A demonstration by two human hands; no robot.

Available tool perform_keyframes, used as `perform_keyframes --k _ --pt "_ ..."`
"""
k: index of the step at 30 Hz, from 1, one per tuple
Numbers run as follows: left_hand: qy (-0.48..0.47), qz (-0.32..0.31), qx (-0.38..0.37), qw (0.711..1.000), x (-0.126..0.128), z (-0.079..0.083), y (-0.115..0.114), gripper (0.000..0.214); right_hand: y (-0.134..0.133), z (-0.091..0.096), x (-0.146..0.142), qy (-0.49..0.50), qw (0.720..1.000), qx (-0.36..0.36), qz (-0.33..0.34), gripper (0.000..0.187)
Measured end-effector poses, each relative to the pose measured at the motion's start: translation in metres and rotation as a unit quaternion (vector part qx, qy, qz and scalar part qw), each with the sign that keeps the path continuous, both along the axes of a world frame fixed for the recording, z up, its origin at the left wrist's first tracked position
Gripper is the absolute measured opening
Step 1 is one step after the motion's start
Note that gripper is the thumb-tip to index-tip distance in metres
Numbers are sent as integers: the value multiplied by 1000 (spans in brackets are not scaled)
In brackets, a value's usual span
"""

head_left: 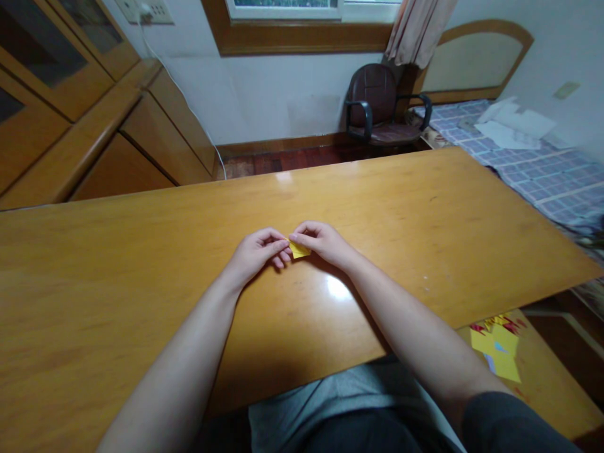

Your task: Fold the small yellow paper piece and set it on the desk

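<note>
A small folded piece of yellow paper [299, 250] lies between both hands over the middle of the wooden table [141, 264]. My left hand [257, 251] has its fingers curled and pinches the paper's left edge. My right hand [318, 241] pinches the paper's top from the right with thumb and fingers pressed together. Most of the paper is hidden by the fingers. Both forearms reach in from the near edge of the table.
A stack of yellow paper sheets [499, 352] lies on a lower wooden surface at the right. A dark office chair [377, 107] stands beyond the table near a bed [542, 170]. Wooden cabinets [70, 113] line the left wall.
</note>
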State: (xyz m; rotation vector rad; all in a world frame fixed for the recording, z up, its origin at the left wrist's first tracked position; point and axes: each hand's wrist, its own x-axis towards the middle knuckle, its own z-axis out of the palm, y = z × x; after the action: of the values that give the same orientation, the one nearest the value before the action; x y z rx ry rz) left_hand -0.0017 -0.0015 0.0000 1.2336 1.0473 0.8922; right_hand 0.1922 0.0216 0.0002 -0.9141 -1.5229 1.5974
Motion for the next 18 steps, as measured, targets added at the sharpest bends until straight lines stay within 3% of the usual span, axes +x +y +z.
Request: perform_keyframes --k 18 --pt "-3 -2 -7 1000 -1 -1 1 30 1 -2 0 -99 982 152 -49 25"
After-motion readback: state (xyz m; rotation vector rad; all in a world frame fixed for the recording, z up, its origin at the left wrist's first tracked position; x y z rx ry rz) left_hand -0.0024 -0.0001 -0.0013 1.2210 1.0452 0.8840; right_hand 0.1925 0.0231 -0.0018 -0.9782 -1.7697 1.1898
